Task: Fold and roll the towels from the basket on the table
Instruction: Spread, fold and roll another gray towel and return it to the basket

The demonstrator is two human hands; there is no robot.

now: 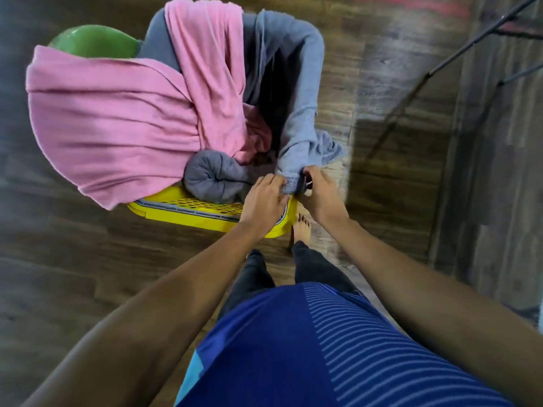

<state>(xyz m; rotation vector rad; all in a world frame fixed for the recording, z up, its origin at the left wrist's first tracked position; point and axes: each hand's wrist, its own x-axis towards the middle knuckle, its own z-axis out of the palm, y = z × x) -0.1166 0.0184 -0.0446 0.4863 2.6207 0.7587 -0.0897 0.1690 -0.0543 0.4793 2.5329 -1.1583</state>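
Observation:
A yellow perforated basket (188,211) stands on the wooden floor, heaped with towels. A large pink towel (117,118) drapes over its left side and top. A grey-blue towel (296,113) hangs over the right side, its lower end bunched at the basket's near right corner. My left hand (264,201) and my right hand (318,195) both grip that bunched end, close together. A rolled grey towel (216,179) lies in the basket just left of my hands.
A green round object (94,42) shows behind the pink towel at the upper left. Dark metal legs (458,54) of a stand or table slant across the upper right. My bare foot (301,230) is beside the basket's near corner.

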